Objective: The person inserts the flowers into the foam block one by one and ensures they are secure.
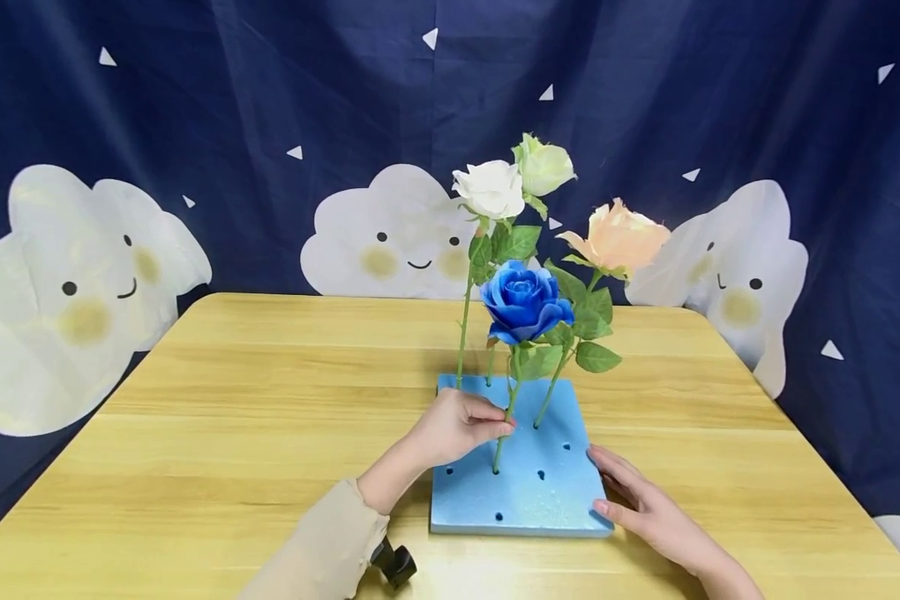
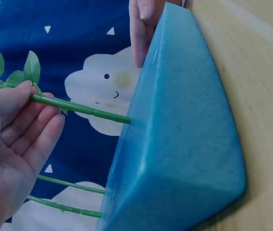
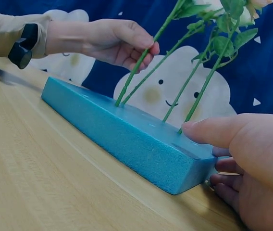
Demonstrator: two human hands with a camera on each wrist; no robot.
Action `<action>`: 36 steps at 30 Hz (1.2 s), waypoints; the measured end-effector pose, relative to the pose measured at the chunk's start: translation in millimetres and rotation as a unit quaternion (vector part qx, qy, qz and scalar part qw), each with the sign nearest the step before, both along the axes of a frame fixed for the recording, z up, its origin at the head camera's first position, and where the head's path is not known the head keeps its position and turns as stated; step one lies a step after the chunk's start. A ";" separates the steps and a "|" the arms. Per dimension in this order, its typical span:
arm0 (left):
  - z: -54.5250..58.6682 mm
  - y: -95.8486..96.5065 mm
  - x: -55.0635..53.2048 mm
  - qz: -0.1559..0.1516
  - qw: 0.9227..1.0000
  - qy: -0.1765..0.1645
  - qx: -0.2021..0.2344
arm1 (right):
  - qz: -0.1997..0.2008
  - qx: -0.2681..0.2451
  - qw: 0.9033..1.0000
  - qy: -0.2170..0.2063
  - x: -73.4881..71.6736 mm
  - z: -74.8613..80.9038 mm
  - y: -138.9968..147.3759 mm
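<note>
The blue rose (image 1: 525,302) stands nearly upright, its stem in a hole of the light-blue foam block (image 1: 521,504). My left hand (image 1: 457,429) pinches that stem (image 2: 81,107) between thumb and fingers, above the block. At the block's right edge, my right hand (image 1: 656,512) rests with extended thumb and relaxed fingers touching it; the right wrist view shows the thumb (image 3: 213,129) over the top and the fingers beside the side face. Behind the blue rose, a white rose (image 1: 489,190), a pale green rose (image 1: 543,169) and a peach rose (image 1: 618,240) stand in the block.
Several holes (image 1: 542,475) show in the block's top, around the stems. The block lies on a wooden table (image 1: 270,417). A dark blue curtain (image 1: 345,83) with smiling clouds hangs behind it. A black device (image 3: 25,46) is strapped to the left wrist.
</note>
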State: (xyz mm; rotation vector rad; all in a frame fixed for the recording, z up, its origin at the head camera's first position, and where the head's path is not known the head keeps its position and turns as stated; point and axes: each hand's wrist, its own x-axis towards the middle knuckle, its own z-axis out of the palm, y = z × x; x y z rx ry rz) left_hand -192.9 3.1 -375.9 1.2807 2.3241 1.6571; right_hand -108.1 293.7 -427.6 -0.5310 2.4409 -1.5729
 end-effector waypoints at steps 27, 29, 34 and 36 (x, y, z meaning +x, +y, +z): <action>-5.9 -1.0 0.0 -0.015 1.000 -0.020 -0.003 | -0.003 0.003 1.000 -0.004 0.6 -0.5 1.2; -6.6 -1.4 0.3 -0.013 1.000 -0.021 -0.001 | -0.003 0.004 1.000 0.003 0.7 -1.1 1.4; -6.3 -2.6 1.0 -0.013 1.000 -0.006 -0.003 | -0.003 0.005 1.000 0.007 0.5 -1.5 1.2; -6.2 -3.0 1.1 -0.011 1.000 -0.003 -0.005 | -0.003 0.005 1.000 0.007 0.2 -1.5 0.9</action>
